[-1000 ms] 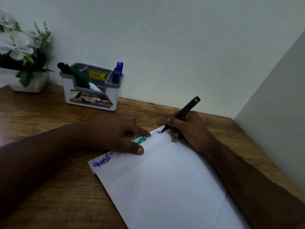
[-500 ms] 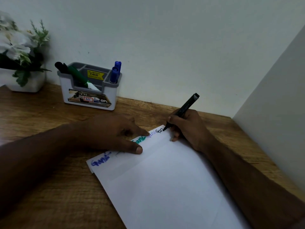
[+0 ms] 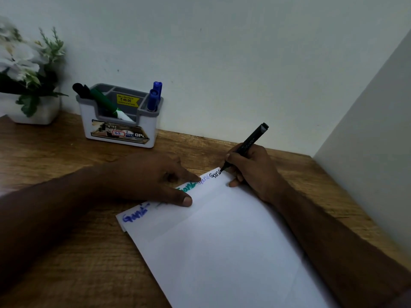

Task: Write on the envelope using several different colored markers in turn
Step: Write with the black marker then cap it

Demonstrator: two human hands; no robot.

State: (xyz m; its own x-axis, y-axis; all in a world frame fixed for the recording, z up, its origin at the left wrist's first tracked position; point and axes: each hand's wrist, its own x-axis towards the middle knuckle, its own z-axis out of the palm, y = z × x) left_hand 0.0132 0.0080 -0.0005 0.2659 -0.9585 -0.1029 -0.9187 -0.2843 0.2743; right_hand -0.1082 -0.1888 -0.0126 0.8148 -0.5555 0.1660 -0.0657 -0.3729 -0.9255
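Head view showed blue, green and thin blue words done on the envelope (image 3: 222, 241); my right hand (image 3: 251, 172) gripped the black marker (image 3: 249, 144) finishing a fourth, my left hand (image 3: 153, 178) pressing flat.

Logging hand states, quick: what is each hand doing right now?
Left hand: open, fingers pressing flat on the envelope.
Right hand: grips the black marker, tip on the envelope.
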